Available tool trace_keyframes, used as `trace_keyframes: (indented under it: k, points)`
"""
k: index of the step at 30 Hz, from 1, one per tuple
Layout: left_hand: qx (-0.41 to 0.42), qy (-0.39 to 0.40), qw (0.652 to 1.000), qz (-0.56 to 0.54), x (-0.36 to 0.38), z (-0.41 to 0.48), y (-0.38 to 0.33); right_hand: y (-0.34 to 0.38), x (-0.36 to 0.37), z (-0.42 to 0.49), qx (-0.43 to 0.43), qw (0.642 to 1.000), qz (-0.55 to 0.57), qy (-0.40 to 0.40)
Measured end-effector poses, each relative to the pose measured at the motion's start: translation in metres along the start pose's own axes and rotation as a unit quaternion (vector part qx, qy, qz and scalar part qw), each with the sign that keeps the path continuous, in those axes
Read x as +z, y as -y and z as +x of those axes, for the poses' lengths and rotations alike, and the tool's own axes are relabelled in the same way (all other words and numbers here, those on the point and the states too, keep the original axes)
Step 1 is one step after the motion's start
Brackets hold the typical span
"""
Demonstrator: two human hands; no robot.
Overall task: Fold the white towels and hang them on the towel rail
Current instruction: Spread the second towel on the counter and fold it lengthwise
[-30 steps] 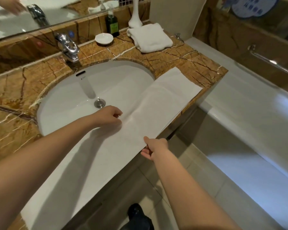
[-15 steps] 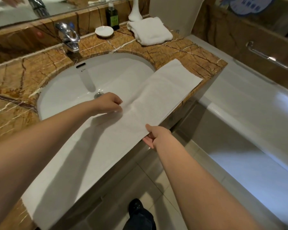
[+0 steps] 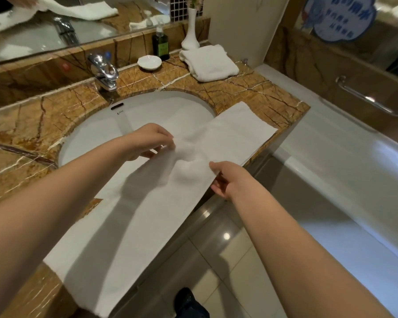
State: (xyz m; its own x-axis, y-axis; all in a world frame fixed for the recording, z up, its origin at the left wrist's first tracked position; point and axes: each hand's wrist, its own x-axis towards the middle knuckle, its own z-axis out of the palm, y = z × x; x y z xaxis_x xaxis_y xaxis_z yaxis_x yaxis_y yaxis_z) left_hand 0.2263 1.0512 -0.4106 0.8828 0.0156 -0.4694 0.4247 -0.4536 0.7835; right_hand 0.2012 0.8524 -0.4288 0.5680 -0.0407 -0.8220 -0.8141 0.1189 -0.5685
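Note:
A long white towel [image 3: 129, 237], folded into a narrow strip, lies diagonally across the sink [image 3: 97, 131] and the brown marble counter [image 3: 257, 95]. My left hand [image 3: 149, 142] pinches its far long edge near the middle. My right hand [image 3: 228, 177] grips the near long edge opposite. Between the two hands the cloth is lifted and bunched into a blurred hump. A second white towel [image 3: 209, 64], folded thick, rests at the back right of the counter. A chrome rail [image 3: 372, 99] is fixed to the wall above the bathtub at the right.
A chrome tap [image 3: 104, 72], a white dish [image 3: 149, 62], a dark soap bottle [image 3: 160, 43] and a white vase [image 3: 190, 31] stand along the back of the counter under the mirror. The white bathtub [image 3: 345, 161] lies to the right. A dark shoe [image 3: 189, 304] shows on the tiled floor.
Both hands have closed on the towel's long edges and raised its middle, which now bunches up instead of lying flat. The camera view has shifted slightly.

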Motion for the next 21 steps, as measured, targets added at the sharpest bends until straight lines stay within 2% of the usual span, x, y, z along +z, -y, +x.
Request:
trace_keyframes:
  k: [6, 13, 21]
  points:
    - [0.004, -0.025, 0.996, -0.084, -0.002, -0.006, -0.038, 0.052, -0.006, -0.02, -0.082, 0.994, -0.069, -0.021]
    - [0.035, -0.032, 0.989, -0.14, -0.007, -0.012, -0.089, 0.106, -0.02, -0.045, -0.167, 0.981, -0.095, 0.005]
    - [0.058, -0.08, 0.974, -0.202, -0.017, -0.026, -0.143, 0.166, -0.037, -0.073, -0.229, 0.967, -0.11, -0.002]
